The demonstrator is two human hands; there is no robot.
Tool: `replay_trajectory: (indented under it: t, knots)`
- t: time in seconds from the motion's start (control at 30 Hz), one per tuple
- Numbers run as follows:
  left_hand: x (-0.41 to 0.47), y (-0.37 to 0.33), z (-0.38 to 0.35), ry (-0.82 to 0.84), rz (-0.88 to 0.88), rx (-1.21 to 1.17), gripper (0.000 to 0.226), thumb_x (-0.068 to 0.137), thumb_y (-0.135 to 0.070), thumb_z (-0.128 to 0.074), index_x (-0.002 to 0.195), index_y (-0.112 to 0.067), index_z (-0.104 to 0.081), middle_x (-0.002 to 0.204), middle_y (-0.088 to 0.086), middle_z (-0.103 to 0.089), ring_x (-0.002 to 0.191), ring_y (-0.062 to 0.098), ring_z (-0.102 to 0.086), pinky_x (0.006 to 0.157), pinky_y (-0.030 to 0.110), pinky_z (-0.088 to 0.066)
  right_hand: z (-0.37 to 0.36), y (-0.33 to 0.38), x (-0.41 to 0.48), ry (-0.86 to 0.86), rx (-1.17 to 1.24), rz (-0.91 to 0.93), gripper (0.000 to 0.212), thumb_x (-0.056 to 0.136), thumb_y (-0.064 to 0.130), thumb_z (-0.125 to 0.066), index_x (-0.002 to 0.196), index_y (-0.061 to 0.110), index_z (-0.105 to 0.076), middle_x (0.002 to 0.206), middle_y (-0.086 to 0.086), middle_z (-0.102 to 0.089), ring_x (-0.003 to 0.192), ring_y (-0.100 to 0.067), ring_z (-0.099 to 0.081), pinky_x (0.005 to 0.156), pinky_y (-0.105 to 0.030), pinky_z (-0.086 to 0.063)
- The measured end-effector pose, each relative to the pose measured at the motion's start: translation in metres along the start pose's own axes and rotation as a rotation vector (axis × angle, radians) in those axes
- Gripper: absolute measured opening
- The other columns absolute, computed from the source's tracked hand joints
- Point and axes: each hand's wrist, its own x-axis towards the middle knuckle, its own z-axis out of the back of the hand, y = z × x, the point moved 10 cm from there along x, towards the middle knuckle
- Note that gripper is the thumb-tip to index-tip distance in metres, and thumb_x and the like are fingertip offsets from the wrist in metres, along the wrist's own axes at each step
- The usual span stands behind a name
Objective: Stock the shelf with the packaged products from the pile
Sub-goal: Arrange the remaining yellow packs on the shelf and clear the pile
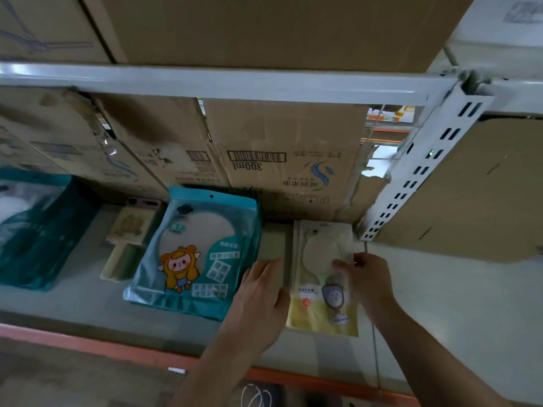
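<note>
Your right grip (pixel 368 279) pinches the yellow pack (pixel 321 318) by its right edge on the shelf (pixel 88 295), your left grip (pixel 261 295) flat against its left.

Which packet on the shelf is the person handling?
The pale yellow packet, far right, between left hand and right hand; the teal packets lie further left.

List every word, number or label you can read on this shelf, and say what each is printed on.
"300ml": printed upside down on the middle cardboard carton, below its barcode.
Logo characters on that carton: too blurred to read.
Teal package: Chinese label panels, too blurred to read.
Yellow package: small Chinese caption, too small to read.
Left carton: print blurred, unreadable.
</note>
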Motion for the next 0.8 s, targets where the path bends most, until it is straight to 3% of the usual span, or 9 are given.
replay_trajectory:
  t: [0.1,0.27,0.53,0.8]
  knots:
    - [0.000,0.001,-0.002,0.009,0.003,0.000,0.047,0.099,-0.020,-0.054,0.144,-0.024,-0.044,0.139,-0.006,-0.045,0.128,0.015,-0.043,0.103,0.032,-0.042,-0.003,0.002,0.001,-0.016,-0.043,0.012,0.028,0.073,0.028,-0.085,0.071,0.004,-0.069,0.062,-0.011,-0.066,0.060,-0.029,-0.065,0.057,-0.035,-0.050]
    - [0.001,0.002,-0.002,0.003,0.011,0.001,0.054,0.100,-0.025,-0.053,0.152,-0.025,-0.038,0.147,-0.008,-0.041,0.136,0.013,-0.038,0.111,0.031,-0.037,-0.005,0.006,0.001,-0.020,-0.070,0.038,0.030,0.076,0.031,-0.085,0.094,0.012,-0.070,0.077,0.001,-0.067,0.072,-0.017,-0.064,0.056,-0.026,-0.042]
    - [0.000,0.002,0.000,-0.008,0.019,-0.012,0.057,0.101,-0.028,-0.052,0.155,-0.025,-0.034,0.149,-0.008,-0.039,0.138,0.012,-0.034,0.113,0.030,-0.033,-0.007,0.013,-0.004,-0.015,-0.088,0.089,0.031,0.082,0.027,-0.081,0.110,0.016,-0.073,0.070,0.003,-0.067,0.066,-0.010,-0.063,0.055,-0.023,-0.041]
    - [-0.001,0.004,-0.002,0.013,0.033,-0.012,0.057,0.102,-0.029,-0.052,0.155,-0.025,-0.033,0.151,-0.006,-0.038,0.142,0.014,-0.033,0.114,0.032,-0.032,-0.008,0.007,-0.003,-0.004,-0.073,0.039,0.046,0.081,0.036,-0.082,0.120,0.015,-0.070,0.082,0.000,-0.071,0.075,-0.014,-0.065,0.063,-0.026,-0.047]
